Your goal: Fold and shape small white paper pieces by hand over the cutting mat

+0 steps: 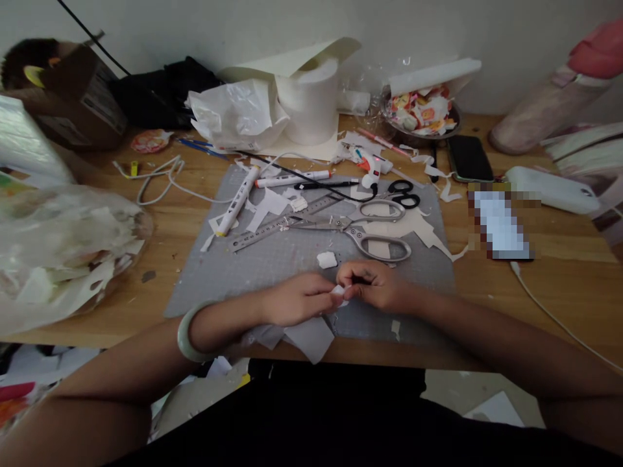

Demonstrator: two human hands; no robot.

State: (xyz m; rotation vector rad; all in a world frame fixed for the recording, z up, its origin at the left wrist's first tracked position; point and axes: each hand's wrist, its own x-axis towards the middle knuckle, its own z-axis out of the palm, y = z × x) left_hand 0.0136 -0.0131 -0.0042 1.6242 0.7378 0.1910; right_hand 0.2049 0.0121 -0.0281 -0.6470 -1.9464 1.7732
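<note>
Head view: the left hand (296, 301) and right hand (374, 285) pinch one small white paper piece (339, 293) between fingertips, low over the grey mat (272, 259). A bowl (421, 117) behind holds wrappers; a plastic bag (63, 253) on the table (535, 272) holds paper scraps.

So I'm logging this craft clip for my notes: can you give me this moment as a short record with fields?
left hand: left hand pinches a small white paper piece; pale bangle on the wrist
right hand: right hand pinches the same piece from the other side
surface: grey cutting mat on a wooden table
nearest things: small white block just beyond the hands; large scissors, closed
further back: metal ruler, white marker, paper roll, dark phone
</note>
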